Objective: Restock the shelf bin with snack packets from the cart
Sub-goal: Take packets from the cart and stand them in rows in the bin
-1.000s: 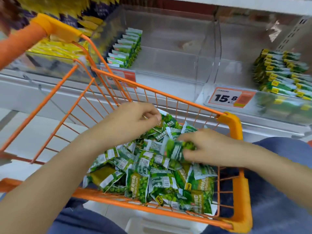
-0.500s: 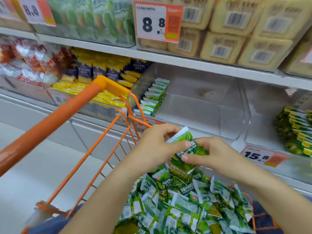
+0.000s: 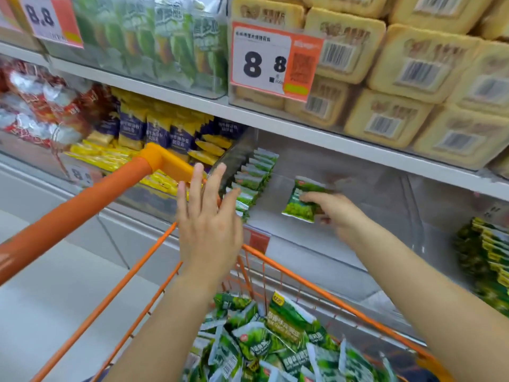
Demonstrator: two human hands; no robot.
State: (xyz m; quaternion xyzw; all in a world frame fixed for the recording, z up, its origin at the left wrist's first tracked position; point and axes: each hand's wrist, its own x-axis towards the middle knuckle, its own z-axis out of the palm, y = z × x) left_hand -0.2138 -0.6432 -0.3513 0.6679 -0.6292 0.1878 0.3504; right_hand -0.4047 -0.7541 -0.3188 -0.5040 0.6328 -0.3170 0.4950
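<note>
My right hand (image 3: 337,216) holds a green snack packet (image 3: 300,201) upright inside the clear shelf bin (image 3: 344,238), to the right of a row of matching green packets (image 3: 253,179) standing along the bin's left wall. My left hand (image 3: 208,216) is raised in front of that row with its fingers straight and spread, holding nothing. Below both hands, the orange cart (image 3: 303,279) holds a heap of the same green packets (image 3: 275,343).
Yellow and purple packets (image 3: 154,139) fill the bin to the left, behind the cart's orange handle (image 3: 82,205). More green packets (image 3: 487,260) are stacked in the bin at the right. The shelf above carries beige biscuit packs (image 3: 399,78) and an 8.8 price tag (image 3: 272,62).
Both hands lifted a packet out of the cart. My right hand has carried it into the bin, and my left hand has let go and opened. The view tilted up toward the shelf.
</note>
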